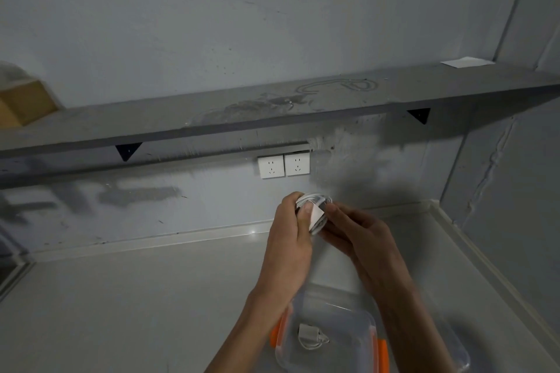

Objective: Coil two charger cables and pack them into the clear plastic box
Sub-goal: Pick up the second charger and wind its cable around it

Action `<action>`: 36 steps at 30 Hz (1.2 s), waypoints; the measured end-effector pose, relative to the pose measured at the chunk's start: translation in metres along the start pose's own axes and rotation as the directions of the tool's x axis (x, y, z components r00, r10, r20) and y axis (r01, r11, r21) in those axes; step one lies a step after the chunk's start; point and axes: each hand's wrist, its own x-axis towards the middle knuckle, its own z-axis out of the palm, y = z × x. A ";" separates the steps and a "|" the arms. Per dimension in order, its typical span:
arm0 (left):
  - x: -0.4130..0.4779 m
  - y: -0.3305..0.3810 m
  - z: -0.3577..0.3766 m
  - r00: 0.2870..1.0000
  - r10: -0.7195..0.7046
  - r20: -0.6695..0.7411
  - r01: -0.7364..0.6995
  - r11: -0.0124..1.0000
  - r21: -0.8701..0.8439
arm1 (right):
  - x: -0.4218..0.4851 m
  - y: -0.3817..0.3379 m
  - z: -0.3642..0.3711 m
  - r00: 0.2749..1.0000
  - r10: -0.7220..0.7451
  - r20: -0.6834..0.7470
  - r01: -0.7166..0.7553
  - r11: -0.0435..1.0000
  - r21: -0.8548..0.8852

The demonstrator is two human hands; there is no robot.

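bare counter (127, 306) left, shelf (272, 112) overhead, clear box (357, 309) seemingly open

Both hands up: left hand (289, 232) and right hand (359, 232) pinch a coiled white cable (315, 209) between the fingers (306, 210); clear plastic box (357, 333) sits well below them on the worktop (136, 297).

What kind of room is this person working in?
Probably a bare utility or work corner indoors, though I can't be sure. A pale counter runs along a scuffed grey wall, with a bracketed shelf above and two white wall sockets beneath it.
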 end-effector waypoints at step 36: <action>0.003 0.035 -0.007 0.929 -0.192 0.317 0.359 0.680 -0.640 | -0.008 -0.006 -0.012 0.995 -0.052 0.089 0.027 0.964 0.265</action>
